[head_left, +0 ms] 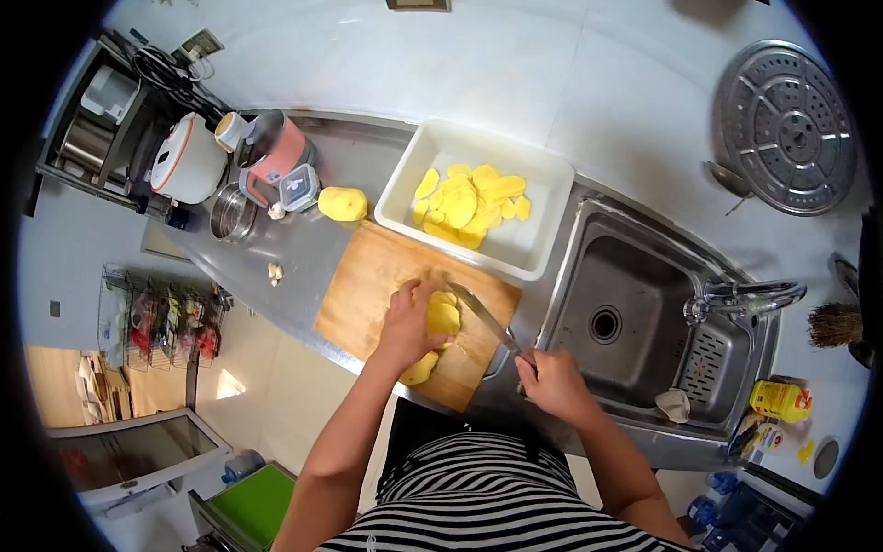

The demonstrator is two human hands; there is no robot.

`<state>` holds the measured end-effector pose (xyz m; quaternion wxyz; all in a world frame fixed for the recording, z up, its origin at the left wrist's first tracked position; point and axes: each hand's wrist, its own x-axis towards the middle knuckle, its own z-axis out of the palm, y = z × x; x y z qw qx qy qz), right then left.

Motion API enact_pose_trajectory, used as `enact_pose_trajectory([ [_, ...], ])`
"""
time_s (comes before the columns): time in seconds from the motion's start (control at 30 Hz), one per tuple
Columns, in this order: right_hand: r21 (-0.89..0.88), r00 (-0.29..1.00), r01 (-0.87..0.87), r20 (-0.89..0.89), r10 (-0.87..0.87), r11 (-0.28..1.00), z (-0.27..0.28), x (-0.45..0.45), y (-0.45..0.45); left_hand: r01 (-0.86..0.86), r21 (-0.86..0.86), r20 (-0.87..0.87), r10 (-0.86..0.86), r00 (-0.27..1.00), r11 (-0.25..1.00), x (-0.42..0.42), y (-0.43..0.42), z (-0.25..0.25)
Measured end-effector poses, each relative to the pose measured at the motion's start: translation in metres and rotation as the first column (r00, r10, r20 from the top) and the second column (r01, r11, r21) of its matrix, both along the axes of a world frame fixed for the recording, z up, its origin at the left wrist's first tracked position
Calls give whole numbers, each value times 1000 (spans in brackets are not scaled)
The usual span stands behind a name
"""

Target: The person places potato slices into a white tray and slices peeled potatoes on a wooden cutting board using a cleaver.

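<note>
On the wooden cutting board (359,276), my left hand (409,322) curls over yellow potato slices (443,317), holding them down. Another potato piece (419,370) lies below that hand, near the board's front edge. The handle of a kitchen knife (485,315) is gripped in my right hand (554,382), and its blade points up and left, just right of the slices. Behind the board, a white plastic tub (547,225) contains many potato slices (469,204). A whole peeled potato (343,204) rests on the counter at the board's back left corner.
To the right is a steel sink (635,313) with a faucet (745,299). Garlic (275,273), a lidded glass container (299,189), a pink jug (276,156), a metal bowl (233,213) and a white cooker (189,161) occupy the left counter. A yellow bottle (779,401) stands beyond the sink.
</note>
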<state>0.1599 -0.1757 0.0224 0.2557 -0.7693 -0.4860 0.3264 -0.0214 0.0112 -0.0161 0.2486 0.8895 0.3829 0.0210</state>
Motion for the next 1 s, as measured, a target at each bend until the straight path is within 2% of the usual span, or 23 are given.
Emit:
enact_pose_trajectory([
  [0.03,16,1000,10,15,-11,1000,-1,-1,-6,5,6,4,-5,1000,1000,7,1,0],
  [0.1,35,999,28,33,-29,999,-4,-3,-17,106,-155,-222,-139,965,982,20,2,-7],
  [0.13,22,999,47,19,-48,999,-7,-4,-22,145,-80,-307,-163,938,986,24,1,-11],
  [0.17,9,998,67,4,-67,998,-10,-5,-27,152,-76,-305,-169,937,985,26,1,-14],
  [0.23,16,997,71,5,-72,997,-20,-6,-38,107,-206,-307,-168,937,973,28,4,-10],
  [0.33,39,998,68,-21,-67,997,-24,-6,-45,192,-174,-207,-227,952,966,21,7,-20],
  [0.47,28,992,86,-93,-83,996,-15,-6,-45,230,-203,-168,-266,949,952,19,7,-19],
  [0.57,53,985,124,-124,-117,991,-19,-7,-45,142,-242,-185,-190,964,960,17,9,-17],
  [0.63,50,985,129,-125,-122,990,-18,-5,-43,15,-324,-124,-59,991,946,16,12,-13],
  [0.67,47,983,134,-130,-127,990,-17,-5,-42,13,-321,-121,-55,991,947,14,14,-14],
  [0.73,57,985,147,-98,-141,988,-18,-6,-41,-67,-441,-47,51,998,895,10,20,-14],
  [0.8,79,985,165,-67,-160,983,-18,-6,-36,-103,-410,-14,107,994,906,8,22,-11],
  [0.87,11,982,181,-59,-180,983,-14,-4,-33,-139,-386,21,159,987,912,10,26,-8],
  [0.93,19,980,188,-64,-187,982,-15,-3,-31,-153,-585,192,319,928,797,16,28,-2],
  [0.97,19,978,196,-72,-194,980,-16,-3,-30,-153,-582,196,320,927,799,20,31,1],
  [1.0,24,979,193,-69,-191,981,-17,-3,-30,-136,-653,281,405,870,745,27,34,4],
])
